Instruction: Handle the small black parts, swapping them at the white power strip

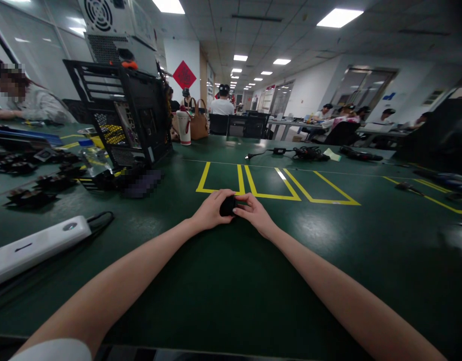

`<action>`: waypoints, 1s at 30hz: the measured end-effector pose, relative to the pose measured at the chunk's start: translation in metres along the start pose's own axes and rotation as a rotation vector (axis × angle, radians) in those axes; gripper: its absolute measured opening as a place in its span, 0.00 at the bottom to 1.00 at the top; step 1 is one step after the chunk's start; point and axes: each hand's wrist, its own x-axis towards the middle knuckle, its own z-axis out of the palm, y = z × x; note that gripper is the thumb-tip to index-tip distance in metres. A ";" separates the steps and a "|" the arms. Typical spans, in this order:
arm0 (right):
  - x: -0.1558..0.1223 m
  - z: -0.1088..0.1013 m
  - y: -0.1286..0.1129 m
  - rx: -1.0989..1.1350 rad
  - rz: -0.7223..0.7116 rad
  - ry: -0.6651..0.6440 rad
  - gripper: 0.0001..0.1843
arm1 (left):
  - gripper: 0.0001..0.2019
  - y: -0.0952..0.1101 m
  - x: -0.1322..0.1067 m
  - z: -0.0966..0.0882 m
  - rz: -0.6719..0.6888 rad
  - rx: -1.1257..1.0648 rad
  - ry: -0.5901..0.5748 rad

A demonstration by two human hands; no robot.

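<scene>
Between my two hands, low over the green table (216, 281), is a small black object (227, 206) whose kind I cannot make out. My left hand (215, 208) is closed around its left side, thumb below and fingers on top. On the right side, my right hand (252, 212) pinches the object's edge between thumb and fingers. Just beyond the hands, yellow tape outlines (276, 196) mark the table. Part of the object is covered by my fingers.
A black computer case (141, 115) stands at the back left, near a white cup (184, 128) and brown handbag (199, 123). A white power strip (43, 245) lies at left. Black cables (309, 153) lie at the back. A person (31, 100) sits at far left.
</scene>
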 end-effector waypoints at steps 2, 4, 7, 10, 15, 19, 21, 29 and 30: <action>0.001 0.000 0.000 -0.006 -0.007 0.022 0.14 | 0.29 0.000 0.000 0.000 0.001 -0.001 0.003; 0.002 0.001 0.000 -0.008 -0.017 0.034 0.13 | 0.29 0.000 0.000 0.001 0.004 -0.002 0.008; 0.003 0.001 -0.001 -0.026 -0.016 0.032 0.15 | 0.29 0.000 0.000 0.000 0.006 -0.008 0.002; 0.003 0.001 -0.003 -0.044 0.021 0.017 0.19 | 0.29 0.000 0.000 0.000 -0.002 -0.017 -0.004; -0.001 0.000 -0.004 -0.038 0.012 -0.021 0.20 | 0.29 0.001 0.000 -0.002 -0.023 -0.017 -0.016; 0.000 0.001 -0.003 -0.034 -0.010 -0.001 0.16 | 0.29 0.002 0.000 -0.002 -0.027 -0.022 -0.008; 0.001 0.001 -0.003 -0.028 -0.021 0.007 0.14 | 0.29 0.002 0.000 -0.001 -0.030 -0.022 -0.012; 0.002 0.001 -0.003 -0.045 -0.012 0.002 0.18 | 0.29 0.003 0.001 -0.002 -0.019 -0.017 -0.012; 0.002 0.001 -0.003 -0.037 -0.015 0.009 0.18 | 0.29 0.003 0.001 -0.001 -0.021 -0.013 -0.013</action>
